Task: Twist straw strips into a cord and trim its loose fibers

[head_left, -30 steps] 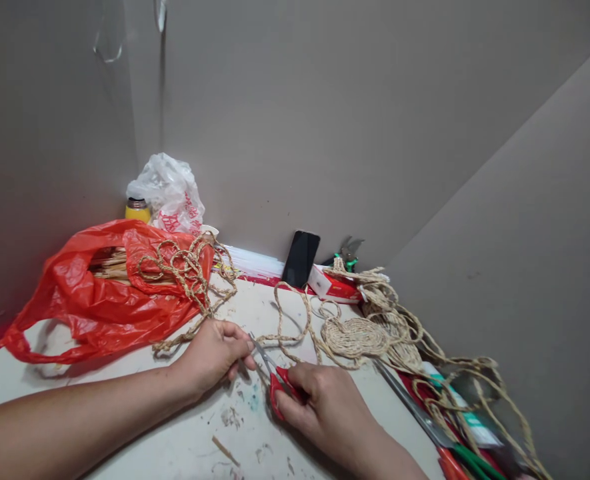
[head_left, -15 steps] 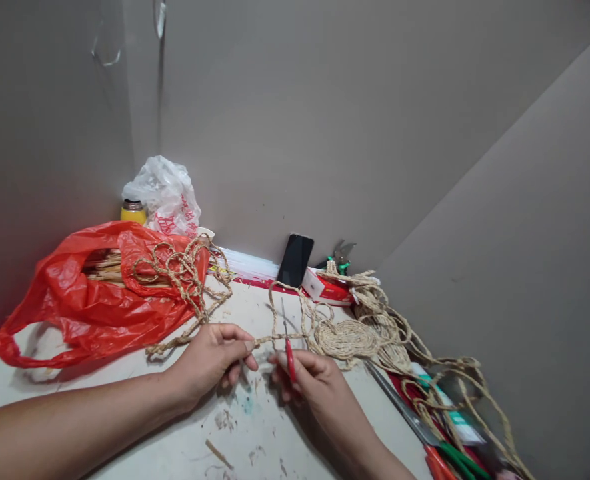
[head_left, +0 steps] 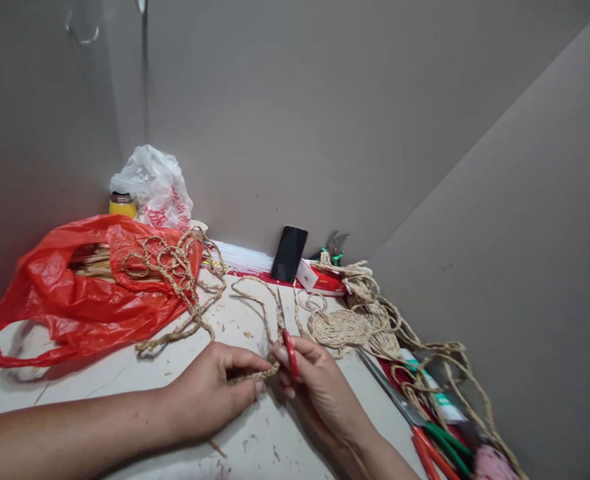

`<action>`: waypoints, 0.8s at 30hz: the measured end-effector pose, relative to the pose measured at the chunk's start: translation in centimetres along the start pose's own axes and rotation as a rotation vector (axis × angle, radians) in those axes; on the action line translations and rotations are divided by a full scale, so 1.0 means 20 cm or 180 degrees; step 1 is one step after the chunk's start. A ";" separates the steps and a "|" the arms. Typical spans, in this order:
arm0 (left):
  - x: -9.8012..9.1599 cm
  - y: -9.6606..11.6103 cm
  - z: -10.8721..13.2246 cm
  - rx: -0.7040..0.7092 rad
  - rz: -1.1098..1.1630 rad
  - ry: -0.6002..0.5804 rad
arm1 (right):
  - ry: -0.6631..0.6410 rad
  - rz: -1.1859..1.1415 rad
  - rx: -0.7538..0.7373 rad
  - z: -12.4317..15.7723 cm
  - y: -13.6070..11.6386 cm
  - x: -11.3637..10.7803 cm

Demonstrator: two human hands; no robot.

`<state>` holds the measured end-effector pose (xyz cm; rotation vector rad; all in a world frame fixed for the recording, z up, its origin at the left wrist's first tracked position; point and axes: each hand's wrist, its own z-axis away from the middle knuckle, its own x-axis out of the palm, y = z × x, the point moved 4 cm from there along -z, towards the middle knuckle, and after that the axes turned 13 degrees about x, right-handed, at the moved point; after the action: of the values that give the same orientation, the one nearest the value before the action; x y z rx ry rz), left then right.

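Observation:
Between thumb and fingers, my left hand [head_left: 229,380] pinches a length of braided straw cord [head_left: 261,303], which loops away from me over the white tabletop. My right hand [head_left: 312,383] is closed around the red handles of small scissors [head_left: 289,350], blades pointing up and away. Its fingertips meet the cord close beside my left fingertips. From there the cord runs toward a flat, coiled woven piece [head_left: 339,328] lying just right of centre. Whether the right fingers also grip the cord is partly hidden.
At left lies a red plastic bag [head_left: 95,307] of straw with tangled cord [head_left: 179,267] on it. A phone [head_left: 289,253] leans against the back wall near pruning shears [head_left: 335,248]. Larger scissors [head_left: 399,400] and more cord [head_left: 455,373] line the right edge.
My hands have come together; the left moved right and slightly down, bringing its cord to the right fingertips. The cord's loop now spreads further left. The camera view has shifted slightly.

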<state>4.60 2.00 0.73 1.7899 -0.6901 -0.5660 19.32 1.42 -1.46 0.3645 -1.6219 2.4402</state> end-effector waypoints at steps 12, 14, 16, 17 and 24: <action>-0.05 0.10 0.08 0.2551 -0.4036 0.0044 | 0.1299 -0.0586 -0.1199 0.07 -0.23 -0.18; -0.03 0.11 0.10 0.2726 -0.4281 -0.0194 | 0.1569 -0.0663 -0.1389 0.08 -0.27 -0.23; -0.02 0.11 0.10 0.2672 -0.4448 -0.0413 | 0.1814 -0.0763 -0.1599 0.09 -0.30 -0.28; -0.02 0.10 0.09 0.2504 -0.4502 -0.0443 | 0.1897 -0.0800 -0.1693 0.09 -0.31 -0.29; -0.10 0.04 0.02 0.0827 -0.3428 0.0093 | 0.1467 -0.0235 -0.1577 0.09 -0.25 -0.23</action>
<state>2.74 2.82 1.42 2.3398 0.3170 -1.1783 25.27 1.58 2.21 -0.1970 -1.8562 1.7959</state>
